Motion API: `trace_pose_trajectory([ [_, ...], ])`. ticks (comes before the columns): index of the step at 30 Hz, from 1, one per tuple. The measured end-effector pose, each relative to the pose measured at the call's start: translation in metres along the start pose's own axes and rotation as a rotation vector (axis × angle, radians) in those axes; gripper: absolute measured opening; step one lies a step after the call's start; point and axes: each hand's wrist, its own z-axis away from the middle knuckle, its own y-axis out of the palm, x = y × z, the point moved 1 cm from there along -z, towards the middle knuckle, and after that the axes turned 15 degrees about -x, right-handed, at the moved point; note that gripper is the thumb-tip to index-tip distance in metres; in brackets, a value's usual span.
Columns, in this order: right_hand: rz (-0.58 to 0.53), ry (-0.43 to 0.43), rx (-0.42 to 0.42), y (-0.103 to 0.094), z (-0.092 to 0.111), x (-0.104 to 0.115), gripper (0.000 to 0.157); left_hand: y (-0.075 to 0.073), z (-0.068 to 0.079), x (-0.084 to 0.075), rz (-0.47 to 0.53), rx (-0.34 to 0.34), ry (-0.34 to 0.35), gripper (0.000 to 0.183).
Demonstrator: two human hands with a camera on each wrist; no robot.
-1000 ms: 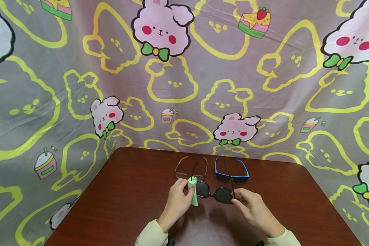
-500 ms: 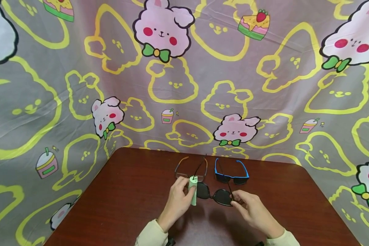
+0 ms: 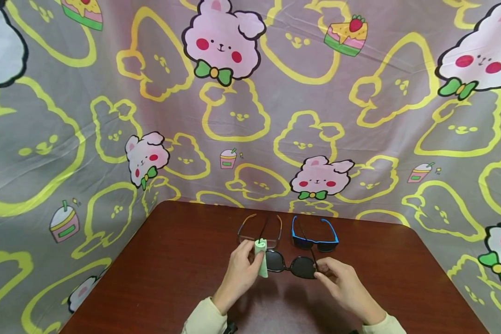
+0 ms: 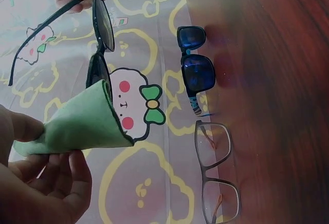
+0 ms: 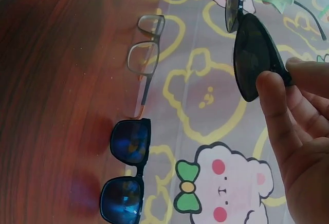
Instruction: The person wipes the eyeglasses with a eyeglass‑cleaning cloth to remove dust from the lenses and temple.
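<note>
Black sunglasses are held up in front of me, lenses toward me and temples pointing away. My left hand pinches a light green cloth, folded around the left end of the frame and its temple. That end of the frame is partly hidden by the cloth. At the other end, my right hand pinches the sunglasses near the hinge between thumb and fingers. In the right wrist view, the thumb and fingers grip the corner beside the dark lens.
Behind the hands, clear-lens glasses with brownish temple tips stand unfolded on the dark red wooden table. To their right are blue-framed sunglasses, also unfolded. A cartoon-patterned cloth backdrop encloses the table's back and sides.
The black sunglasses have tilted slightly, and their temples point a little differently. Both hands stay in nearly the same place and keep their hold.
</note>
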Motion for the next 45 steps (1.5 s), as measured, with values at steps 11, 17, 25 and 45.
trace_pose_trajectory([
  [11, -0.031, -0.019, 0.075, 0.000, -0.001, -0.001, 0.016, 0.001, -0.001, 0.001, 0.009, -0.036, -0.073, 0.003],
  [17, 0.005, -0.092, 0.068, 0.000, -0.002, 0.000, 0.018, 0.001, -0.004, -0.005, 0.027, -0.056, -0.034, 0.002],
  [25, 0.003, -0.077, 0.098, -0.001, -0.001, -0.002, 0.019, -0.001, -0.009, -0.007, 0.055, -0.038, -0.029, 0.007],
  [45, -0.021, -0.024, 0.125, 0.001, 0.004, -0.004, 0.030, -0.009, -0.015, -0.011, 0.053, -0.091, -0.030, 0.006],
])
